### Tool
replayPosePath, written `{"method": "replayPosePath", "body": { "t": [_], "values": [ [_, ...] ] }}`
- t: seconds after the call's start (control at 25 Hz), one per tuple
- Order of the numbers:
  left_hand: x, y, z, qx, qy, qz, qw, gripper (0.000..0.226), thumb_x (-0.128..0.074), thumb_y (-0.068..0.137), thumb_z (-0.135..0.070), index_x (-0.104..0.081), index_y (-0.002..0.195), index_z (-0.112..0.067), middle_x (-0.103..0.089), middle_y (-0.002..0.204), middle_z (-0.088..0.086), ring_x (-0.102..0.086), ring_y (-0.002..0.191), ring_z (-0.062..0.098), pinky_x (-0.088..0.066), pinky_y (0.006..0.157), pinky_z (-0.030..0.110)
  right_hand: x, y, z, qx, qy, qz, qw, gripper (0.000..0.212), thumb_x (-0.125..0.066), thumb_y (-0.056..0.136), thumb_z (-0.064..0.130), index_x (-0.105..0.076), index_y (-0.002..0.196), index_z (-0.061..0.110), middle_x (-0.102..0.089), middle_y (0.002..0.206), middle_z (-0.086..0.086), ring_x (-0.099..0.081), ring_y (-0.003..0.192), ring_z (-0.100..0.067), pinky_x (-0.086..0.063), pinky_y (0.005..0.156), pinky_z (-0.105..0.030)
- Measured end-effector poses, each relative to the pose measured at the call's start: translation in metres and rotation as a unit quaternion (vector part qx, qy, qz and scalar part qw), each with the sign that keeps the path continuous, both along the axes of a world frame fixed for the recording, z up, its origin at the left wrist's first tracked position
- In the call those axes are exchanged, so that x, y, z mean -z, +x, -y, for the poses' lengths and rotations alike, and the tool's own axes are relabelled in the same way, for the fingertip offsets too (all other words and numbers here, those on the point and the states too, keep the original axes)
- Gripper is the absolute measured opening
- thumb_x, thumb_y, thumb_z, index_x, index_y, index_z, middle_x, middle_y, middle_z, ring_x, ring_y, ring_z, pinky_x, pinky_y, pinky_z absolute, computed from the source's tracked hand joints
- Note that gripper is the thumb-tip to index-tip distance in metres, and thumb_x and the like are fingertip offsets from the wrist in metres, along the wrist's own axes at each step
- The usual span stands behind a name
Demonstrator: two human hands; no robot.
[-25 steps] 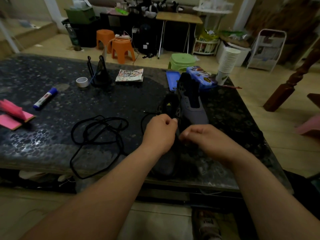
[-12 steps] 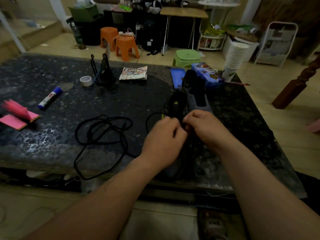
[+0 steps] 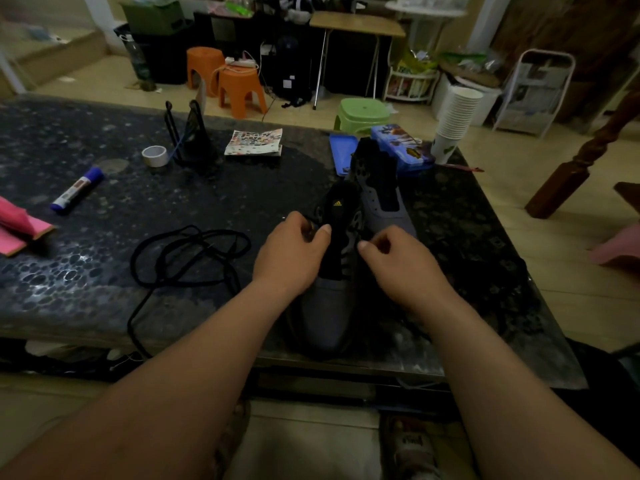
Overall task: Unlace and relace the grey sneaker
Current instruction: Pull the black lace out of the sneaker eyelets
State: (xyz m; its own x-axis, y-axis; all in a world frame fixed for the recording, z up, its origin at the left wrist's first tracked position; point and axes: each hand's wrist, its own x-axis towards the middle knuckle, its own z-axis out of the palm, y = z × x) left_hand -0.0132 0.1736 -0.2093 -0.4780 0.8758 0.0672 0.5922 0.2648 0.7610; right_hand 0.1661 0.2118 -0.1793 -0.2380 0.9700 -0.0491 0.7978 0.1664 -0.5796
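Observation:
A grey sneaker [image 3: 327,313] with a black tongue lies on the dark stone table [image 3: 104,289], toe toward me. My left hand [image 3: 289,252] sits on its left side, thumb and fingers pinching a black lace end near the tongue. On the right side, my right hand [image 3: 398,261] has curled fingers pinching at the eyelet row; what it holds is too dark to make out. A second grey sneaker [image 3: 381,195] stands just behind. A loose black lace [image 3: 188,252] lies coiled to the left of my left hand.
On the table are a blue-capped marker [image 3: 76,190], a roll of tape [image 3: 155,155], a black stand [image 3: 192,140], a patterned booklet [image 3: 254,142], a blue pencil case [image 3: 403,148], stacked paper cups [image 3: 453,121] and pink items [image 3: 17,226]. Stools stand beyond the table.
My hands were pressed together over the sneaker's tongue; they have now drawn apart to either side of it, and the grey toe shows between my wrists.

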Motion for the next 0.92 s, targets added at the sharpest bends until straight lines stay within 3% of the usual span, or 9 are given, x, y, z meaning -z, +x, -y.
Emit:
{"method": "replayPosePath", "body": {
  "t": [0.12, 0.28, 0.4, 0.52, 0.64, 0.76, 0.84, 0.92],
  "values": [
    [-0.004, 0.003, 0.003, -0.001, 0.002, -0.037, 0.999, 0.032, -0.048, 0.1, -0.055, -0.053, 0.092, -0.025, -0.063, 0.089, -0.002, -0.06, 0.082, 0.024, -0.046, 0.068, 0.039, -0.002, -0.021, -0.003, 0.037, -0.027, -0.12, 0.992, 0.035, -0.058, 0.097, 0.057, -0.057, 0.1, 0.022, -0.062, 0.092, 0.005, -0.06, 0.086, -0.015, -0.047, 0.069, -0.034],
    [-0.008, 0.007, 0.004, -0.004, -0.004, -0.05, 0.999, 0.031, -0.046, 0.101, -0.051, -0.051, 0.087, -0.023, -0.06, 0.085, -0.003, -0.059, 0.078, 0.024, -0.042, 0.064, 0.039, 0.004, -0.037, -0.004, 0.058, -0.026, -0.114, 0.991, 0.049, -0.059, 0.091, 0.069, -0.051, 0.094, 0.02, -0.06, 0.089, 0.003, -0.056, 0.078, -0.013, -0.035, 0.056, -0.031],
    [-0.01, 0.005, -0.001, -0.008, -0.018, -0.037, 0.999, 0.037, -0.048, 0.096, -0.062, -0.052, 0.087, -0.026, -0.062, 0.085, -0.005, -0.06, 0.078, 0.022, -0.049, 0.068, 0.04, 0.004, -0.038, -0.01, 0.048, -0.018, -0.132, 0.99, 0.037, -0.054, 0.097, 0.052, -0.052, 0.09, 0.015, -0.06, 0.086, 0.001, -0.055, 0.075, -0.015, -0.036, 0.056, -0.033],
    [-0.012, 0.001, -0.004, -0.008, -0.005, -0.019, 1.0, 0.033, -0.047, 0.098, -0.045, -0.05, 0.078, -0.019, -0.063, 0.081, 0.003, -0.061, 0.078, 0.031, -0.049, 0.067, 0.043, 0.006, -0.032, -0.015, 0.051, -0.053, -0.217, 0.973, 0.025, -0.052, 0.095, 0.033, -0.049, 0.078, 0.016, -0.056, 0.074, 0.0, -0.052, 0.069, -0.017, -0.035, 0.061, -0.035],
    [-0.012, -0.005, -0.001, 0.006, 0.014, 0.025, 1.0, 0.033, -0.05, 0.097, -0.031, -0.049, 0.07, -0.011, -0.063, 0.072, 0.008, -0.064, 0.071, 0.034, -0.053, 0.066, 0.049, 0.003, -0.024, -0.015, 0.045, -0.117, -0.264, 0.956, 0.021, -0.056, 0.094, 0.03, -0.052, 0.076, 0.02, -0.052, 0.068, -0.002, -0.052, 0.066, -0.019, -0.036, 0.062, -0.034],
    [-0.011, -0.013, 0.004, 0.021, 0.006, 0.064, 0.998, 0.034, -0.056, 0.09, -0.044, -0.054, 0.071, -0.016, -0.063, 0.067, 0.005, -0.067, 0.066, 0.031, -0.057, 0.065, 0.054, 0.002, -0.015, -0.014, 0.008, -0.181, -0.28, 0.943, 0.028, -0.061, 0.098, 0.038, -0.065, 0.086, 0.013, -0.064, 0.076, -0.009, -0.06, 0.069, -0.022, -0.044, 0.064, -0.035],
    [-0.014, -0.013, 0.01, 0.02, 0.033, 0.058, 0.998, 0.032, -0.064, 0.088, -0.053, -0.055, 0.081, -0.023, -0.063, 0.07, -0.001, -0.065, 0.068, 0.022, -0.056, 0.064, 0.046, 0.002, -0.008, -0.014, -0.007, -0.208, -0.279, 0.937, 0.041, -0.059, 0.101, 0.045, -0.067, 0.102, 0.004, -0.064, 0.086, -0.014, -0.059, 0.074, -0.026, -0.044, 0.067, -0.036],
    [-0.018, -0.01, 0.015, 0.036, 0.099, -0.001, 0.994, 0.022, -0.068, 0.094, -0.039, -0.053, 0.089, -0.024, -0.058, 0.079, -0.005, -0.058, 0.072, 0.012, -0.049, 0.066, 0.038, 0.003, 0.0, -0.015, -0.012, -0.215, -0.272, 0.938, 0.035, -0.057, 0.105, 0.035, -0.066, 0.103, 0.001, -0.061, 0.09, -0.015, -0.056, 0.077, -0.027, -0.043, 0.064, -0.034]
  ]
}}
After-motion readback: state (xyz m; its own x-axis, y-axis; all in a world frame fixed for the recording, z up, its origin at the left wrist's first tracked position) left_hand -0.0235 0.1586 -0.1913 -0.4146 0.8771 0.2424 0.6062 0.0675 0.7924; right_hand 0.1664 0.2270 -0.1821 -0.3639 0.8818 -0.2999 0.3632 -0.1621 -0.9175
